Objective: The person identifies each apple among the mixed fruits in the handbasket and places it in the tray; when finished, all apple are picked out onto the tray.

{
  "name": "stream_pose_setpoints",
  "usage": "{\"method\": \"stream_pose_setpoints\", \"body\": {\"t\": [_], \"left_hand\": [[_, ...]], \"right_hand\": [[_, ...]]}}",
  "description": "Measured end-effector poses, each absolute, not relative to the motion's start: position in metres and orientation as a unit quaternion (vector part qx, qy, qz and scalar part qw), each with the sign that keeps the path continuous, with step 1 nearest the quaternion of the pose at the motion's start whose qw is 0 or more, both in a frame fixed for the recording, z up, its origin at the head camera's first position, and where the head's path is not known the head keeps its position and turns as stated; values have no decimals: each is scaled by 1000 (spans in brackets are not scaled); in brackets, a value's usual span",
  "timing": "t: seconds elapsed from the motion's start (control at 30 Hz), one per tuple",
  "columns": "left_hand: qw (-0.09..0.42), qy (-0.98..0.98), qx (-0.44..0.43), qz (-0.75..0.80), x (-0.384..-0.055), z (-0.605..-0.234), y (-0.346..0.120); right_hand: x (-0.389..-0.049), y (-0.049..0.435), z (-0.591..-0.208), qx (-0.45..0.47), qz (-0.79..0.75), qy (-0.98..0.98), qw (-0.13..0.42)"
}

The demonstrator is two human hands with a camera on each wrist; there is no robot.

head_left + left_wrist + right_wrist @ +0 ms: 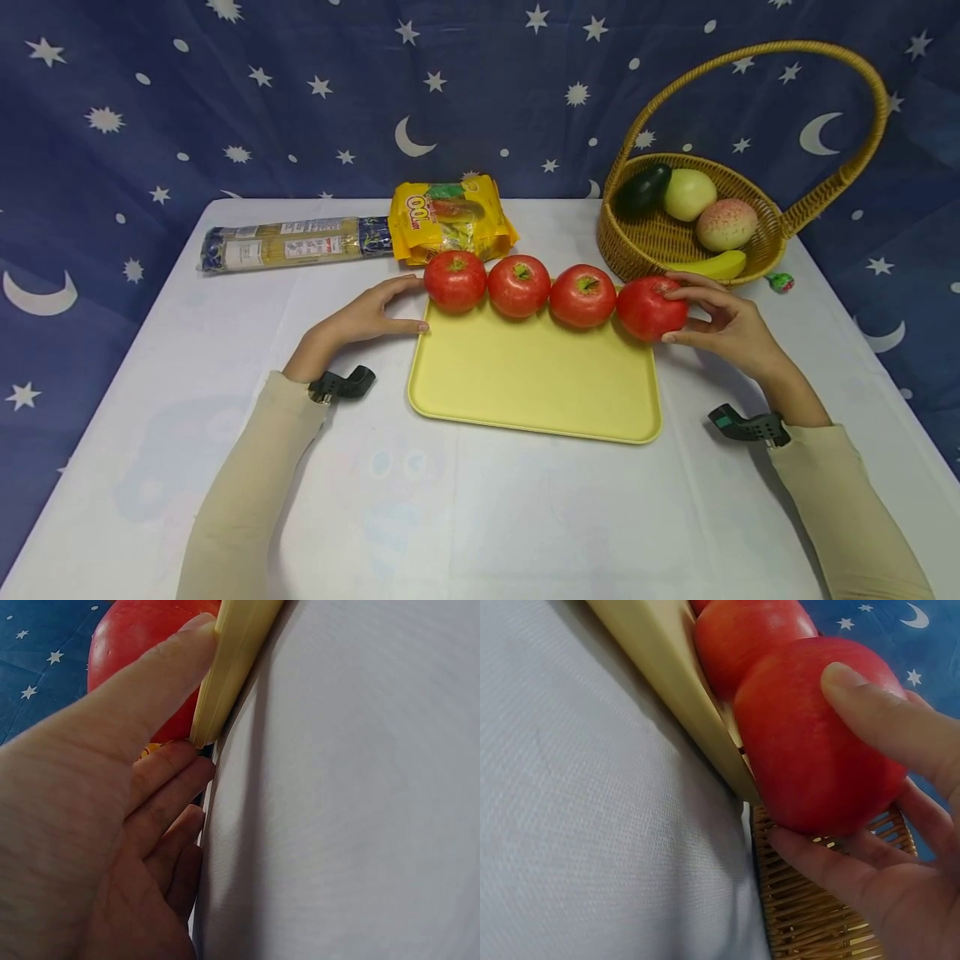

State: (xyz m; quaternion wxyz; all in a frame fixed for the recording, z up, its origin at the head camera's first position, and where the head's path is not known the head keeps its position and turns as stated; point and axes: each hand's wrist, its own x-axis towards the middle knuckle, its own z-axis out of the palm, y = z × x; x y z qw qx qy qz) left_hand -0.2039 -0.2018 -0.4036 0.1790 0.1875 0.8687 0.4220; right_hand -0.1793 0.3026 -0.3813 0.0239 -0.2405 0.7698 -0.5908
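Observation:
A row of several red apples lies along the back edge of a yellow tray (532, 375). My right hand (723, 325) holds the rightmost apple (651, 308) at the tray's back right corner, thumb on one side and fingers round the other, as the right wrist view shows. Beside it sits another apple (582, 296), close against its neighbour (518, 286). My left hand (375, 312) is at the tray's back left corner; its straight thumb (161, 679) touches the tray rim, and its fingertips reach the corner near the leftmost apple (455, 281).
Behind the right hand stands a wicker basket (622, 250) with a tall handle, holding a banana (708, 265), a peach (726, 225), a pale green fruit (690, 194) and a dark one (643, 190). A yellow packet (450, 221) and a spaghetti pack (300, 242) lie behind the tray.

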Motion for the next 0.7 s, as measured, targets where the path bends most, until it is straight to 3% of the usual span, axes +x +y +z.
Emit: {"method": "stream_pose_setpoints", "body": {"t": [0.37,0.7], "left_hand": [[181,869,185,422,-205,-404,-202],[183,870,180,421,-205,-405,-202]], "right_hand": [[-177,297,-380,-249,-519,818,-8],[-178,291,-383,-262,-427,862,-81]]}}
